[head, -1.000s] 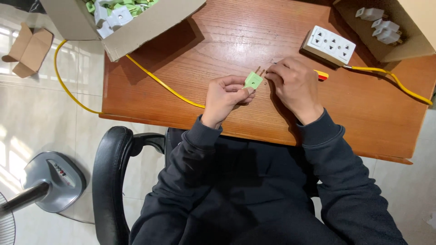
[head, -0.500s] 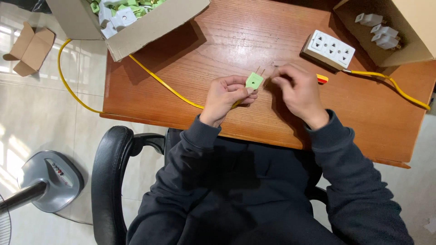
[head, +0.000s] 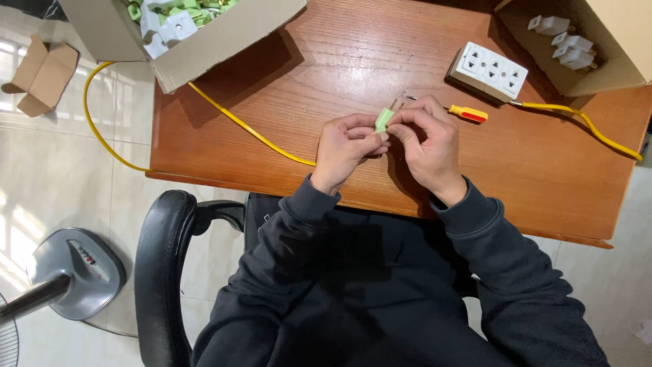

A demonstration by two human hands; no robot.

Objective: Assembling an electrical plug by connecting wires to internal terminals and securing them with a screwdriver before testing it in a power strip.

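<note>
Over the wooden desk [head: 285, 102], my left hand [head: 345, 146] and my right hand [head: 428, 139] both pinch a small light-green plug [head: 384, 119] with two metal prongs pointing away from me. The hands meet at the plug, fingertips touching it from both sides. A yellow cable [head: 251, 132] runs under my left hand. Just beyond my right hand lies a small screwdriver [head: 465, 113] with a yellow and red handle.
A white multi-socket block [head: 487, 71] with a yellow cord [head: 584, 122] sits at the back right. A cardboard box [head: 614, 41] holds white plugs at the far right. Another box [head: 204, 47] at the back left holds green and white plugs. A fan base [head: 71, 272] stands on the floor.
Both hands stay on the green plug. The plug has turned from showing its broad face to a narrower edge-on view, and the fingers have closed in around it.
</note>
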